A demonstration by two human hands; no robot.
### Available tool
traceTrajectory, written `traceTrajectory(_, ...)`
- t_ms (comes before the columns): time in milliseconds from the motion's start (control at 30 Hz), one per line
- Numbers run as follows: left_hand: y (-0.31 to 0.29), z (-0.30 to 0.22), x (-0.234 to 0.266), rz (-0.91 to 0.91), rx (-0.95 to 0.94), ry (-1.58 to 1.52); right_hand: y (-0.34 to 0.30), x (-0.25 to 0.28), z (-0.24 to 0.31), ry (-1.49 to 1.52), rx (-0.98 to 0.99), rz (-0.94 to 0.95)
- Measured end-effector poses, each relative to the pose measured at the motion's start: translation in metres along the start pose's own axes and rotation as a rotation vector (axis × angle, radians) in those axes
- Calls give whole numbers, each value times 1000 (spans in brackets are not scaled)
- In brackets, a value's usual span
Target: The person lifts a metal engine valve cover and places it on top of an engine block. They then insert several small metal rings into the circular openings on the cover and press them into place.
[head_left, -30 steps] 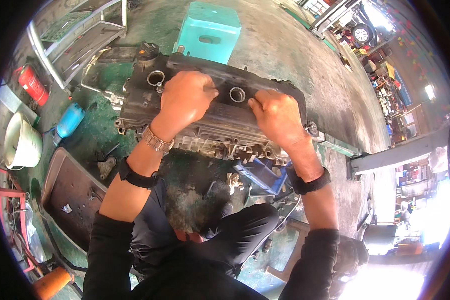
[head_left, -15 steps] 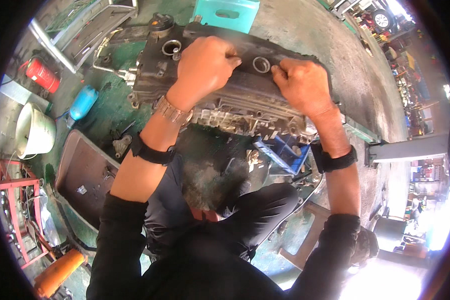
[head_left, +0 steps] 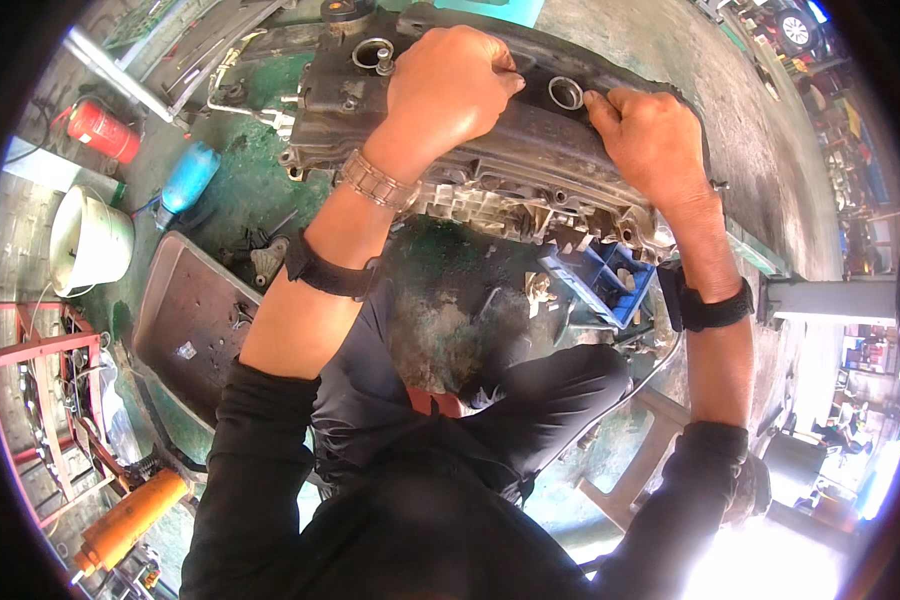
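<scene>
A black valve cover [head_left: 355,128] lies along the top of an engine [head_left: 470,207] in front of me. My left hand [head_left: 455,85] is closed above the middle of the cover, thumb and finger drawn together. What its fingertips hold, if anything, is hidden. A bolt [head_left: 384,62] stands beside that hand, next to a round opening [head_left: 372,53]. My right hand [head_left: 655,140] is curled over the cover's right part, its other fingers out of sight behind the knuckles. Its thumb points at a second ringed opening [head_left: 565,93], which lies between my hands.
A blue divided tray [head_left: 600,285] sits below the engine's right side. At left are a grey tub [head_left: 160,330], white bucket [head_left: 90,240], blue bottle [head_left: 190,175], red extinguisher [head_left: 103,130] and orange cylinder [head_left: 130,520]. A turquoise stool [head_left: 500,10] stands beyond the engine.
The whole view has shifted, so the engine and both hands appear higher and further right. Against the valve cover, my hands keep nearly the same places and closed shape.
</scene>
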State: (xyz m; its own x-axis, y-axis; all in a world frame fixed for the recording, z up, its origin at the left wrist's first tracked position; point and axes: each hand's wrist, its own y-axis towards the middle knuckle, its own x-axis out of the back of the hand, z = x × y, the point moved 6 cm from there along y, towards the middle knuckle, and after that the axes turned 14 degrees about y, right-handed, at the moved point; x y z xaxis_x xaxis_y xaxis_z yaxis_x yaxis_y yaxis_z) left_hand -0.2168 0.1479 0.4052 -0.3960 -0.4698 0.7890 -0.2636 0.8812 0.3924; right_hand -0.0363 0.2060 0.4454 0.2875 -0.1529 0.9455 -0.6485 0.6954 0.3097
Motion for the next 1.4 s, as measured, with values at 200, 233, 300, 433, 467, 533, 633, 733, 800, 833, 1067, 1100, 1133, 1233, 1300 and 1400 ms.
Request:
traceTrajectory(200, 0, -1, 1, -11, 6, -26, -5, 5, -4, 70, 15, 24)
traceTrajectory(233, 0, -1, 2, -8, 5, -18, -6, 6, -2, 99, 66, -5)
traceTrajectory(300, 0, -1, 1, 20, 15, -9, -7, 8, 0, 135, 171, -52)
traceTrajectory(433, -3, -4, 7, -36, -12, -25, -8, 5, 3, 97, 307, -71)
traceTrajectory(467, -4, -6, 10, -70, -36, -7, -7, 5, 3, 74, 323, -73)
traceTrajectory(533, -5, -8, 13, -90, -55, -4, -6, 4, 4, 28, 329, -60)
traceTrajectory(633, -5, -9, 14, -74, -52, -37, -4, 3, 7, -34, 308, -50)
traceTrajectory(733, -5, -12, 20, -105, -65, -42, -1, 1, 8, -71, 283, -66)
traceTrajectory(800, -6, -13, 22, -125, -65, -41, -1, 1, 8, -87, 270, -78)
traceTrajectory(833, -6, -11, 20, -86, -43, -52, -1, 0, 8, -94, 263, -80)
traceTrajectory(1067, -2, -5, 6, -5, 1, -20, 0, -1, -2, -2, 157, -48)
traceTrajectory(1100, -2, -3, 5, 0, 6, -25, -1, 2, -2, 72, 177, -55)
traceTrajectory(1133, -1, -3, 3, 16, -4, -56, -4, 5, -2, 143, 191, -54)
traceTrajectory(1233, -3, -4, 7, -66, -39, -64, -8, 12, -3, 214, 245, -22)
traceTrajectory(1300, -3, -3, 8, -104, -23, -78, -10, 15, -2, 246, 306, -61)
traceTrajectory(1400, -3, -2, 10, -167, 11, -116, -12, 13, 2, 235, 378, -43)
